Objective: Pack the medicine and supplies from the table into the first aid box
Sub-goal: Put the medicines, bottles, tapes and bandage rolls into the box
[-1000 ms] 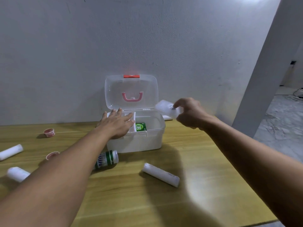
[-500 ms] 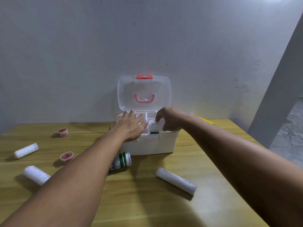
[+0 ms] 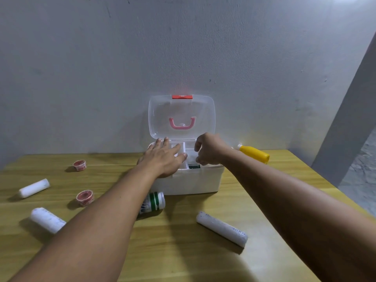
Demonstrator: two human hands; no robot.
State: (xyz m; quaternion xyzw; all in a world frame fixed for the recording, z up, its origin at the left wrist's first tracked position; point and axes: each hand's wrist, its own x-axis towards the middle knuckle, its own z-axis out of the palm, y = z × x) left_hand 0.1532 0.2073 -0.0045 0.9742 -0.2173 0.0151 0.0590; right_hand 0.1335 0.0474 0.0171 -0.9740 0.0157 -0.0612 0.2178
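Both hands crowd the box [image 3: 189,180] mouth; bare table [image 3: 183,251] lies between bottle [image 3: 153,202] and roll [image 3: 221,228].

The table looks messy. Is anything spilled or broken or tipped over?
Nothing looks spilled or broken. The green-and-white bottle and the yellow bottle both lie on their sides on the table, and three white rolls lie scattered, like the one at front. The first aid box stands open.

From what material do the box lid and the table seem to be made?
Lid: clear, glossy plastic by the look; the wall shows through it. Table: wood or a wood-look laminate, smooth and slightly shiny; grain lines and soft reflections show, but the look cannot settle which.
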